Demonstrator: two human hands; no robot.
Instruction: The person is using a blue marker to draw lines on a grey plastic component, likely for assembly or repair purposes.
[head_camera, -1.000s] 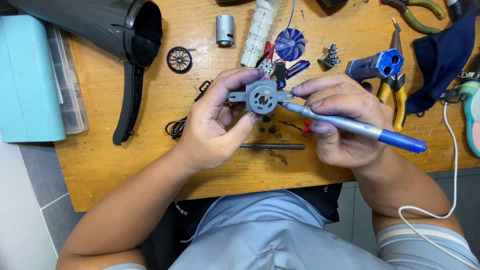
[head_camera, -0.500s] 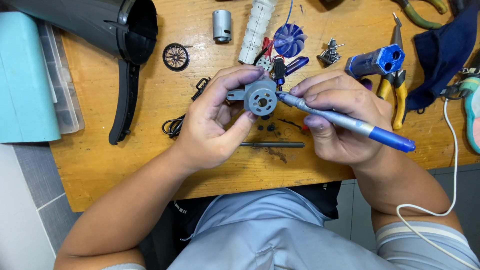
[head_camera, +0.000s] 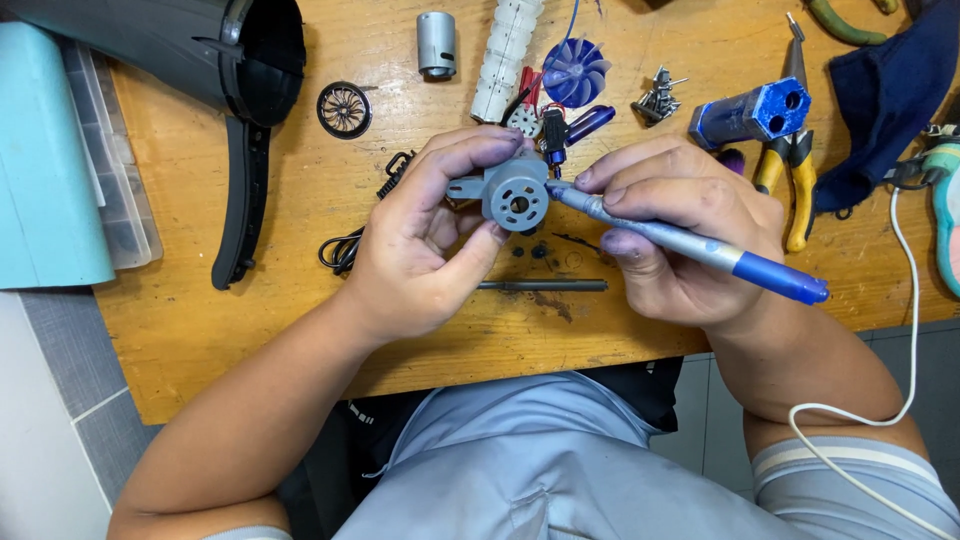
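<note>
While it sat pinched between thumb and fingers of the left hand (head_camera: 425, 245), the small grey round plastic housing with a central hole (head_camera: 515, 195) was held just above the wooden tabletop (head_camera: 200, 330), its round face turned up toward the camera and a short tab sticking out on the side toward the left palm. Directly beside it lay the right hand (head_camera: 680, 235), closed around a slim grey pen-like tool with a blue cap end (head_camera: 690, 245). That tool's long axis ran from its blue end, out past the right wrist, slanting up and across to its tip, which touched or nearly touched the housing's rim on the right-hand side; which of the two could not be told. Both hands were equally close to the housing, the left carrying it, the right meeting it only through the tool.

Beneath the hands, a thin dark metal rod (head_camera: 545, 285) lay flat, with a few small dark bits beside it, too small to identify. Beyond the fingertips were a blue plastic fan impeller (head_camera: 578, 72), a white ribbed cylinder (head_camera: 508, 55) and a grey metal cylinder (head_camera: 436, 44). Further out from the left hand stood a large black tapering shell (head_camera: 200, 50); yellow-handled pliers (head_camera: 795, 175) lay beyond the right. The housing's underside was hidden.
</note>
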